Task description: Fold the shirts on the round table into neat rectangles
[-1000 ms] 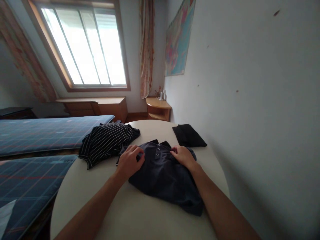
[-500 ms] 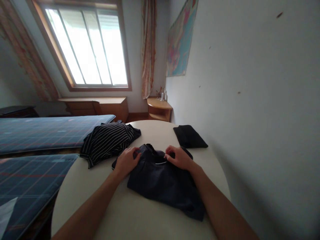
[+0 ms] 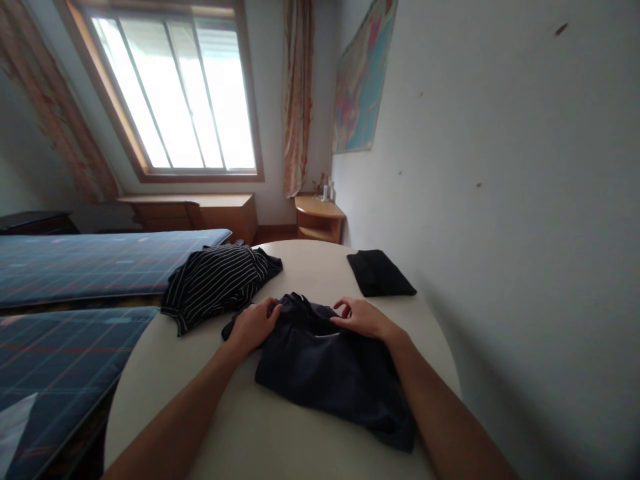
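Note:
A dark navy shirt (image 3: 320, 380) lies bunched on the round table, its neck opening facing up between my hands and a thin white line showing at the edge. My left hand (image 3: 257, 325) is closed on the cloth at the left shoulder, thumb and fingers pinching it beside the collar. On the other side of the opening, my right hand (image 3: 365, 319) has its fingers curled over the cloth, with the thumb against it. The fabric under the right palm is hidden. The shirt's lower edge slants toward me at the right.
A black-and-white striped garment (image 3: 217, 280) lies crumpled at the cream table's (image 3: 305, 253) left edge. A folded black cloth (image 3: 383, 273) rests at the back right, near the wall (image 3: 500, 233). Plaid mattresses (image 3: 75, 347) stand to the left; a corner shelf (image 3: 320, 208) is beyond the table.
The shirt's neck opening has shifted slightly right and toward me, and its lower right corner reaches nearer. My right hand has moved a little right and its fingers have changed shape. The left has barely moved.

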Motion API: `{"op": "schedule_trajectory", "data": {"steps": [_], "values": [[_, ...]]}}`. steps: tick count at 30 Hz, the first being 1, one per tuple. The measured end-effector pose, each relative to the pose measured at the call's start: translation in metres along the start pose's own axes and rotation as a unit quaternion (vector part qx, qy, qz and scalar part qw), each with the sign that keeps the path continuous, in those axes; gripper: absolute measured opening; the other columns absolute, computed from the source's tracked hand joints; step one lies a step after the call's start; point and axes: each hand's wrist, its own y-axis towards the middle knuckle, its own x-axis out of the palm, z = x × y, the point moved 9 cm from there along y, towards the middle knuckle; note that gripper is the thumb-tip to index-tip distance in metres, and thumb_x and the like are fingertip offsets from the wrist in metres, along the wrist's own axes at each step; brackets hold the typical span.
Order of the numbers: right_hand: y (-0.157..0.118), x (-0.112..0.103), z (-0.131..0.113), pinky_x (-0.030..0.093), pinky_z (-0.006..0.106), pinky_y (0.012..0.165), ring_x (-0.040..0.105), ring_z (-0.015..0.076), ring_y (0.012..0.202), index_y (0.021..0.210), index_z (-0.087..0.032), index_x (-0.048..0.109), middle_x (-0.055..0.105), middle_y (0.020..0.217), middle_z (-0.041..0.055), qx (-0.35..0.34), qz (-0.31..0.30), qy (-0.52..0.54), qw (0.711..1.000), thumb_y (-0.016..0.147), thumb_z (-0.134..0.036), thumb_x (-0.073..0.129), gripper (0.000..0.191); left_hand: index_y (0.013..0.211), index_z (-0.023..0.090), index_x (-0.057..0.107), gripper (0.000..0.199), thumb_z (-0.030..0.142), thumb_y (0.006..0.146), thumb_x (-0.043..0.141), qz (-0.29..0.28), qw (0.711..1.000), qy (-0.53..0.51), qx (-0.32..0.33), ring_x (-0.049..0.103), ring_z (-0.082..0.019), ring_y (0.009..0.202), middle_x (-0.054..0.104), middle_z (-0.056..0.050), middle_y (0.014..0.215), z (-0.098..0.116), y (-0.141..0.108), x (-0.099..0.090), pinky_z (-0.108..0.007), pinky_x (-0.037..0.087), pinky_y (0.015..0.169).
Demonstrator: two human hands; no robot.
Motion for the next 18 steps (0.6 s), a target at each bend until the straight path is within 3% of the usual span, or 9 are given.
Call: {"op": "schedule_trajectory", "data": {"steps": [5,10,13,16,18], "values": [[-0.004,0.009,-0.004,0.05,0.027,0.07,0.065,0.0177,0.079,0.104,-0.019,0.067,0.071,0.089,0.0034,-0.037,-0.079,0.114,0.99,0.074,-0.034,0.075,0.035,0.142,0.018,0.051,0.052,0.044,0.097,0.049,0.006,0.999,0.044,-0.03,0.072,-0.03,0.093,0.075,-0.014,0.102,-0.011,0.001,0.0,-0.035,0.048,0.077],[-0.006,0.009,-0.005,0.048,0.027,0.069,0.061,0.0158,0.077,0.099,-0.018,0.066,0.067,0.087,0.0014,-0.05,-0.103,0.131,0.985,0.07,-0.03,0.078,0.034,0.107,0.025,0.072,0.024,0.037,0.092,0.058,-0.029,0.996,0.075,-0.023,0.071,-0.03,0.097,0.076,-0.009,0.1,-0.013,0.002,0.007,-0.033,0.048,0.075],[-0.005,-0.009,-0.015,0.047,0.028,0.073,0.061,0.0165,0.08,0.095,-0.019,0.066,0.067,0.087,0.0016,-0.106,-0.018,0.104,0.989,0.075,-0.028,0.075,0.023,0.102,0.024,0.069,0.021,0.035,0.094,0.053,-0.007,0.997,0.072,-0.038,0.072,-0.028,0.088,0.075,-0.006,0.091,-0.013,0.003,-0.002,-0.031,0.047,0.069],[-0.007,-0.039,-0.022,0.047,0.033,0.082,0.061,0.0189,0.085,0.09,-0.02,0.066,0.066,0.087,0.0029,-0.146,0.152,0.038,0.977,0.084,-0.026,0.065,0.008,0.112,0.023,0.063,0.027,0.037,0.099,0.043,0.063,0.995,0.042,-0.063,0.072,-0.025,0.087,0.074,-0.005,0.091,-0.016,0.003,-0.021,-0.03,0.047,0.07],[-0.011,-0.056,-0.021,0.046,0.037,0.09,0.06,0.0212,0.093,0.094,-0.021,0.066,0.066,0.091,0.0044,-0.15,0.257,0.009,0.955,0.088,-0.025,0.06,0.009,0.114,0.023,0.06,0.026,0.035,0.1,0.042,0.116,0.991,-0.001,-0.068,0.071,-0.023,0.089,0.075,-0.005,0.093,-0.017,0.002,-0.032,-0.029,0.047,0.074]]}}
